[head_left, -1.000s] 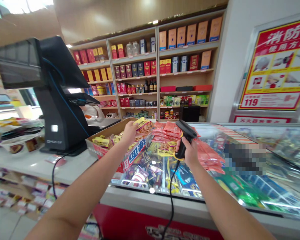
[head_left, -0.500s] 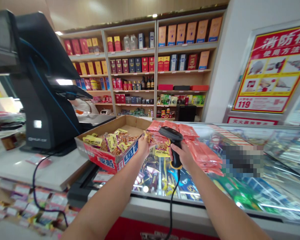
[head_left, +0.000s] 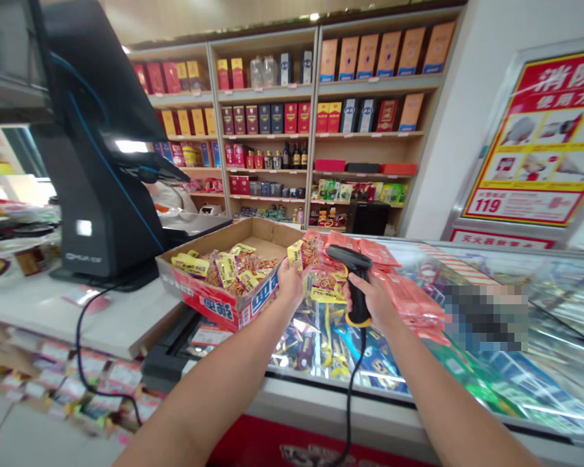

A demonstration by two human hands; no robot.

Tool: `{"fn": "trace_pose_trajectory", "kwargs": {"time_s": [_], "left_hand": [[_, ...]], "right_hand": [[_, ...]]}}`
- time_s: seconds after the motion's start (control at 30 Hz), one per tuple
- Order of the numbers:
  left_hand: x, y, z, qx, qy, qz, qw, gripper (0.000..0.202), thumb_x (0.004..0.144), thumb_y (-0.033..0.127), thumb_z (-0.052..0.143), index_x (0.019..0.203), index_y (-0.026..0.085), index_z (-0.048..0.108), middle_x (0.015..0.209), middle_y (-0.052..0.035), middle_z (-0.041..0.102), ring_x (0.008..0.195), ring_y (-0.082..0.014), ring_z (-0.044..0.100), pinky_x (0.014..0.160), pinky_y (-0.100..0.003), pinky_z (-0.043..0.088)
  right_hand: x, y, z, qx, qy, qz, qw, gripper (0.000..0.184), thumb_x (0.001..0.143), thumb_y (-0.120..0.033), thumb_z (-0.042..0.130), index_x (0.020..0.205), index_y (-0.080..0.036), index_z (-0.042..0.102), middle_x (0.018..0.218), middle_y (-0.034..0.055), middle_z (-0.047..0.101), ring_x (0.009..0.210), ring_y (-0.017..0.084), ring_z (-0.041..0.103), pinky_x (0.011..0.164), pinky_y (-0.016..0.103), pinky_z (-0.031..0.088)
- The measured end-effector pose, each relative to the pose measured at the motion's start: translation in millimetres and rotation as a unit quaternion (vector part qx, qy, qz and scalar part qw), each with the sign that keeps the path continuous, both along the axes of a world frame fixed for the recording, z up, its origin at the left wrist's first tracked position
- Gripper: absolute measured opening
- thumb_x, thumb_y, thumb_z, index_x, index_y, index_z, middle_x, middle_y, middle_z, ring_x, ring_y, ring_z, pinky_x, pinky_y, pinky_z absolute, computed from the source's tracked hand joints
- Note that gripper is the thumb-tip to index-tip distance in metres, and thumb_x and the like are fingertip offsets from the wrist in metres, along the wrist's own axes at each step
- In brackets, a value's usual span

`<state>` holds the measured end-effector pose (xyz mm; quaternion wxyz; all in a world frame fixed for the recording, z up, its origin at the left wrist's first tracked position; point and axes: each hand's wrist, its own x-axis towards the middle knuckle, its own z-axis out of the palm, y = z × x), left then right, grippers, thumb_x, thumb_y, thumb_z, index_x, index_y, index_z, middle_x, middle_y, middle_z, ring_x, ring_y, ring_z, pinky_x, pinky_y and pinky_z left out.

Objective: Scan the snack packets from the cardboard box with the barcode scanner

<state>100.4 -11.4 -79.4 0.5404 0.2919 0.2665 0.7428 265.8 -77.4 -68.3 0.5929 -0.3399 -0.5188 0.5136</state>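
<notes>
Presently raised in the left hand (head_left: 292, 285), near the right end of the box: a small yellow-and-clear plastic snack packet (head_left: 298, 253) with brown pieces inside. Left fingers: pinched on the packet's lower part, yellow end showing above. Handling, by judgement: very light, limp, slightly slippery film; contents probably brittle. Take hold by the flat yellow end or a sealed edge; avoid pressing the filled middle.

Right hand (head_left: 374, 295): fingers wrapped around the grip of a black, yellow-trimmed pistol-shaped scanner (head_left: 357, 295), head just right of the packet, black cable (head_left: 354, 389) hanging below. Likely stiff and easily gripped.

Just below, on the glass-topped display table (head_left: 316, 392): a second yellow packet (head_left: 328, 285); to the right, stacks of flat salmon-red plastic packets (head_left: 411, 301).

Containers: at left, an open red-and-blue printed cardboard box (head_left: 194, 298), partly filled with loose yellow packets (head_left: 230, 269), rear portion showing bare cardboard. Under the glass: assorted colourful wrapped goods (head_left: 321, 344). Beyond: wooden shelving (head_left: 355, 149) with rows of boxes and bottles.
</notes>
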Motion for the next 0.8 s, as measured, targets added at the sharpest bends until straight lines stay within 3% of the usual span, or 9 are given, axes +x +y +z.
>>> {"fn": "trace_pose_trajectory", "kwargs": {"time_s": [0.43,0.6,0.8], "left_hand": [[-0.2,-2.2,1.1,-0.017,-0.045,-0.02,0.999,0.025,0.082,0.002,0.047,0.096,0.021,0.055,0.089,-0.0013,0.067,0.09,-0.0137,0.068,0.091,-0.04,0.057],[-1.0,-2.0,0.3,-0.017,-0.037,-0.016,0.999,0.027,0.08,0.005,0.054,0.101,0.022,0.056,0.088,-0.0013,0.068,0.093,-0.0161,0.069,0.089,-0.041,0.058],[-1.0,2.4,-2.2,-0.016,-0.04,-0.017,0.999,0.022,0.078,0.006,0.057,0.094,0.02,0.056,0.089,-0.0013,0.068,0.09,-0.016,0.069,0.09,-0.043,0.057]], "right_hand": [[0.5,0.2,-2.6,-0.004,0.014,0.008,1.0,0.035,0.071,-0.047,0.075,0.073,-0.018,0.055,0.05,-0.0028,0.06,0.035,0.01,0.051,0.033,0.021,0.044],[0.3,-0.9,-2.2,-0.002,0.012,0.012,1.0,0.035,0.071,-0.047,0.074,0.073,-0.018,0.055,0.05,-0.0031,0.059,0.035,0.01,0.051,0.034,0.021,0.044],[-0.9,-3.3,-1.4,-0.01,0.014,0.012,1.0,0.035,0.07,-0.047,0.075,0.075,-0.019,0.054,0.051,-0.0034,0.059,0.036,0.01,0.05,0.035,0.022,0.044]]}}
